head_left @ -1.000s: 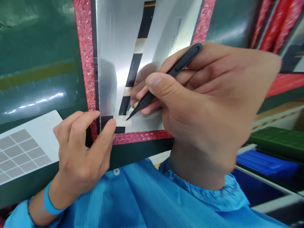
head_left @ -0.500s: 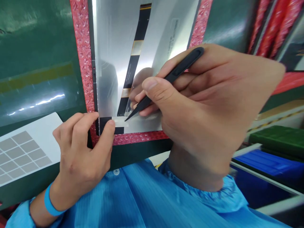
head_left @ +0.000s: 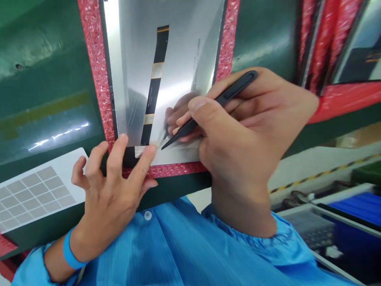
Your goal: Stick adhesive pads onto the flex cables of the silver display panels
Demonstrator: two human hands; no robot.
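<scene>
A silvery display panel (head_left: 178, 47) lies in front of me, with a dark flex ribbon cable (head_left: 154, 87) running down its middle. My right hand (head_left: 238, 131) holds black pointed tweezers (head_left: 190, 125) like a pen. Their tip is close to the panel's lower edge, just right of the cable's end; contact cannot be made out. My left hand (head_left: 113, 190) has its fingers spread at the lower left corner. One of its fingertips rests on a pale tape strip (head_left: 139, 151) beside the cable's end, and another is at the panel's left edge.
Pink bubble wrap (head_left: 102, 91) lies under the panel. On the left is a white sheet with grey squares (head_left: 38, 190) on the green mat (head_left: 44, 59). More wrapped panels (head_left: 336, 43) stand at the upper right; a blue bin (head_left: 357, 210) is at the lower right.
The view has shifted, so the panel appears farther left. My left fingertip has moved right along the tape strip. The tweezers' tip now sits a little right of that fingertip.
</scene>
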